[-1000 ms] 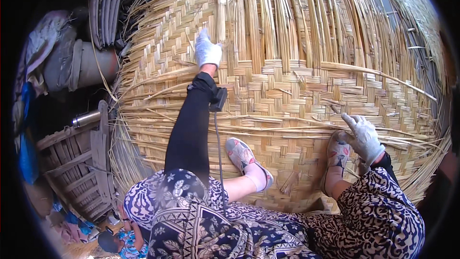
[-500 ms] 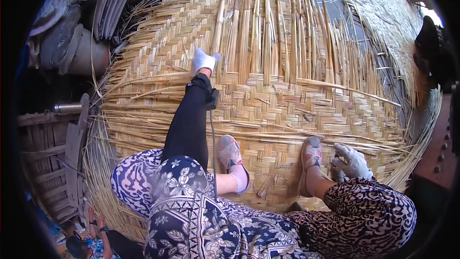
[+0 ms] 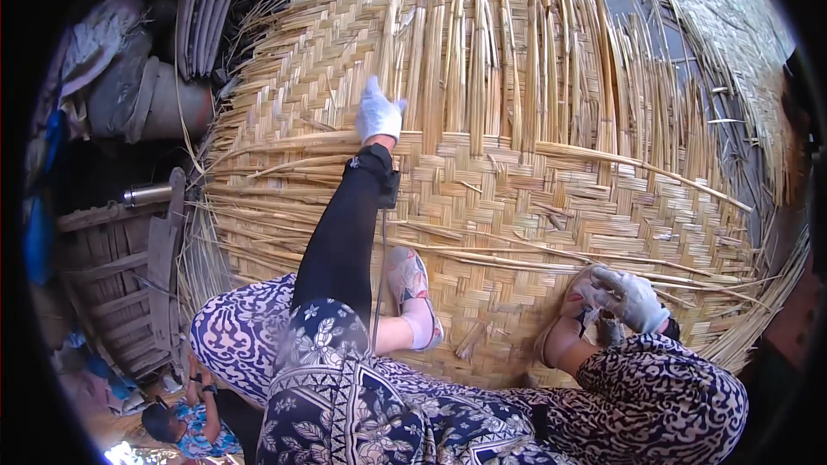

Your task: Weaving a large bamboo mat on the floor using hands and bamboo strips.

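Note:
My left hand (image 3: 379,112), in a white glove, is over the woven straw mat (image 3: 517,189) beside long upright strips, with index finger and thumb apart and nothing visible held. My right hand (image 3: 627,300), in a greyed glove, is low beside my right shoe (image 3: 579,291), fingers curved; what is under them is too dark to make out. Loose split canes (image 3: 646,164) lie crosswise over the weave between my hands. My left shoe (image 3: 405,275) rests on the mat; both feet are on it.
At the left are a grey bucket (image 3: 172,103), curved slats (image 3: 207,17), a steel flask (image 3: 148,195) and a slatted wooden frame (image 3: 112,284). Another person (image 3: 194,426) in a blue patterned top is at lower left. A second pale mat (image 3: 706,34) lies at upper right.
My left hand moved down from its place a second ago, then slightly up again as the view shifted. My right hand moved down and left to beside the shoe, its fingers more curled.

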A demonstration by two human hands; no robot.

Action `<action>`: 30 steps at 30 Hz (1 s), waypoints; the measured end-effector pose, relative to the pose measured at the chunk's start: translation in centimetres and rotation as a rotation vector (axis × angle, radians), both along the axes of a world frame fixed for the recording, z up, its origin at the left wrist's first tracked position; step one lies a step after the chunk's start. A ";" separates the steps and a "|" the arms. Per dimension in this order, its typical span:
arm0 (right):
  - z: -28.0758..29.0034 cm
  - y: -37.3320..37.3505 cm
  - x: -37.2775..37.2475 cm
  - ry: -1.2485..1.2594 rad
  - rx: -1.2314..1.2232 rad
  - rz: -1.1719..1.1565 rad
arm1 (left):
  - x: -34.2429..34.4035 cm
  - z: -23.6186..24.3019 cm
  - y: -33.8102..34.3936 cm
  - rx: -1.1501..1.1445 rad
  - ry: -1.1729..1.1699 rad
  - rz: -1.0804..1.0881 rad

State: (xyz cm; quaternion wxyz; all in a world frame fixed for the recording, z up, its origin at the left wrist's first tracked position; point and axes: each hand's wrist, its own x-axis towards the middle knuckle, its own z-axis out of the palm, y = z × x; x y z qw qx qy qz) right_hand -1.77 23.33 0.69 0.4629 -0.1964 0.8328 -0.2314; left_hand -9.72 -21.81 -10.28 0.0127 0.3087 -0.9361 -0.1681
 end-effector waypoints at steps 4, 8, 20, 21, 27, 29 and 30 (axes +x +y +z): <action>-5.6 5.1 -0.6 -0.141 -0.345 -0.575 | -1.8 0.5 3.7 0.088 0.000 0.045; -5.9 7.8 -5.0 -0.274 -0.418 -1.113 | -1.7 -3.2 1.0 0.202 -0.045 -0.055; -6.5 12.0 -11.2 -0.172 -0.745 -1.450 | -2.7 -1.3 6.0 -0.108 0.271 -0.063; -6.5 11.6 -10.9 -0.176 -0.753 -1.442 | -3.1 -1.1 6.5 -0.107 0.274 -0.061; -5.9 9.3 -10.0 -0.202 -0.738 -1.410 | -4.5 -1.6 3.9 0.009 -0.085 -0.149; -6.4 9.8 -10.2 -0.225 -0.780 -1.381 | -4.5 -1.7 3.1 0.037 -0.124 -0.171; -6.5 9.8 -10.3 -0.214 -0.778 -1.381 | -4.6 -1.7 2.8 0.063 -0.166 -0.192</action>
